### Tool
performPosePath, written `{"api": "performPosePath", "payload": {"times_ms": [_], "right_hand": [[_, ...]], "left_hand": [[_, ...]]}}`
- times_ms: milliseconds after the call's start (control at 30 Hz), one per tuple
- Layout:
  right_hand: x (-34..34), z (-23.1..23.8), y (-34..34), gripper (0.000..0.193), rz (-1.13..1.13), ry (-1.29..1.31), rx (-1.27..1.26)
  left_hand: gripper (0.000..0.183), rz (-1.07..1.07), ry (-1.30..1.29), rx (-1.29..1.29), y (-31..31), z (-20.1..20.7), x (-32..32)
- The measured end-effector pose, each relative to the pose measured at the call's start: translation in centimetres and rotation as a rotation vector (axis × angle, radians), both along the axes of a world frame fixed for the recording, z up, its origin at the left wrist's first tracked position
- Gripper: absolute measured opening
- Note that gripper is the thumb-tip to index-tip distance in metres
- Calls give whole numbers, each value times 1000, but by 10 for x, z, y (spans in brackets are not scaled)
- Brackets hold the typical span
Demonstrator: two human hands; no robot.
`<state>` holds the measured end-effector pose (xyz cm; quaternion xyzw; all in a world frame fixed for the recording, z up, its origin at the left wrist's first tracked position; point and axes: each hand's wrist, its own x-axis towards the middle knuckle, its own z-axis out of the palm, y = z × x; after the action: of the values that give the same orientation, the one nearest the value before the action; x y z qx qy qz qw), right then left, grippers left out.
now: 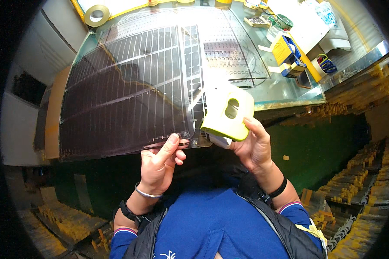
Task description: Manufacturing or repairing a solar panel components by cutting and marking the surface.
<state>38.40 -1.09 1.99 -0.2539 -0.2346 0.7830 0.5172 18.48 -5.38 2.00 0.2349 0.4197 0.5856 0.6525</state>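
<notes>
Head view, looking down past a blue top and dark vest. Left hand raised at the near edge of a large dark film sheet, fingers pinched together on that edge near the sheet's lower right corner, thumb below and index on top. Sheet ruled with fine pale lines in a grid, curving upward and away over the glass worktop, its left part hanging beyond the worktop edge. Right hand just beside the left, fingers clamped on a yellow-green tape dispenser, thumb across its near side. Dispenser tilted, with an oval hole through its body and a pale grey nose at its lower end, touching the same corner of the sheet. Both hands close together, well in front of the chest. Silver bangle and dark band on the left wrist, dark band on the right.

Farther back on the worktop: tape roll at the far left corner, yellow-and-blue box toward the right, small dark tray near it, scissors with coloured handles in a white cup at the far right. White bag behind those. Stacks of yellow parts on the floor to the right and lower left.
</notes>
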Motion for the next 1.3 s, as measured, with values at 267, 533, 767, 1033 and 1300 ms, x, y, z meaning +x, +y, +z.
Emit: {"api": "performPosePath", "payload": {"times_ms": [267, 533, 767, 1033, 1300], "right_hand": [[7, 5, 4, 49, -65, -59, 35], [3, 16, 50, 62, -97, -157, 124], [-3, 12, 46, 57, -108, -87, 90], [-7, 12, 45, 51, -107, -40, 109], [-2, -2, 44, 39, -182, -107, 47]], "left_hand": [[14, -49, 138, -17, -19, -1, -8], [11, -148, 184, 16, -47, -9, -22], [11, -164, 232, -6, -50, -10, -23], [10, -173, 222, -9, -50, -8, -22], [10, -197, 243, 1, -53, -9, -24]]}}
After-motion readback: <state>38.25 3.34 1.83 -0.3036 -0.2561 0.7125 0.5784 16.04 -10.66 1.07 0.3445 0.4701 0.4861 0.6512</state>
